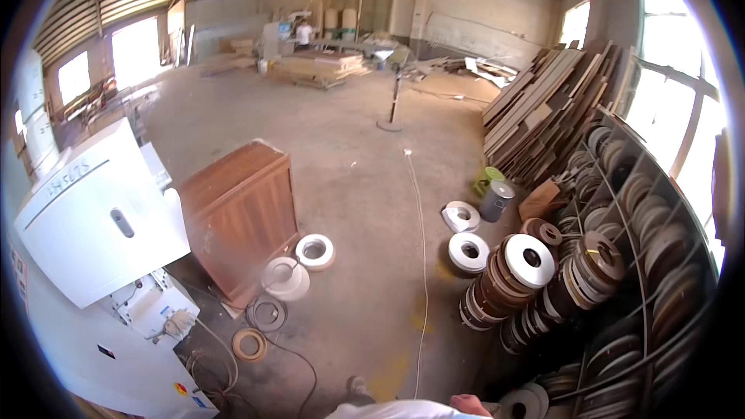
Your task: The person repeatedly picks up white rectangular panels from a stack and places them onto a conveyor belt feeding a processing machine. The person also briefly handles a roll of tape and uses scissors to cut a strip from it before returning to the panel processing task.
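At the lower edge shows a strip of my white clothing (411,410), with one shoe (358,389) on the floor just beyond it. Beside the clothing is a small reddish patch (469,404), perhaps part of my right hand; its fingers cannot be made out. My left hand is out of the picture. Nearest to that patch, on the right, lie pale edge-banding rolls (521,405). Farther out, a tall stack of brown rolls (508,275) has a white roll (529,261) on top.
A white machine (101,217) and a brown wooden cabinet (240,209) stand left. A cable (419,248) runs along the floor. Racks of rolls (660,240) and leaning boards (535,116) line the right. A person (303,32) stands far back near stacked panels (314,68).
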`<state>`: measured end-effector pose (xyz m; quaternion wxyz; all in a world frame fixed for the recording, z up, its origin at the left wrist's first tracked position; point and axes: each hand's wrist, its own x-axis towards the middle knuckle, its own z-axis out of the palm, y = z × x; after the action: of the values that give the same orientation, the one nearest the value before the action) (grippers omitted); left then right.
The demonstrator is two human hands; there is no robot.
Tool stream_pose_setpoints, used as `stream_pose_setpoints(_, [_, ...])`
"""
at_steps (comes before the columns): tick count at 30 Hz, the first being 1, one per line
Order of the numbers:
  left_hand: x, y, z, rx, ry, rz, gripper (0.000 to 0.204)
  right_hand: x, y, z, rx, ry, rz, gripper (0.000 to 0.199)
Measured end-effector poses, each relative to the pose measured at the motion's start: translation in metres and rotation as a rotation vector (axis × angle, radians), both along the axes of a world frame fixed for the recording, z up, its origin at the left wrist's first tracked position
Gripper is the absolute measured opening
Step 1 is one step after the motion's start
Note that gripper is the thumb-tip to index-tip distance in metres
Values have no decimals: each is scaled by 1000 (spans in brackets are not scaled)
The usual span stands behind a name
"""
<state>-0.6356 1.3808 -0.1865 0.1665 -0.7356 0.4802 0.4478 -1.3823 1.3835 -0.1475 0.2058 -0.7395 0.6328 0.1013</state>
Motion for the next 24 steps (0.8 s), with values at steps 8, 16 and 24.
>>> stream_pose_setpoints(8, [-115,-293,-54,-350,815,632,25,23,-222,50,429,-485,-777,26])
stream_pose_setpoints(16, [-340,-652,169,-729,770,-93,33,-7,-503,14,461,-533,-698,24])
stream_pose_setpoints(24, [-256,-723,5,-429,417,-119,36,-69,-809,24,326,-485,-357,21])
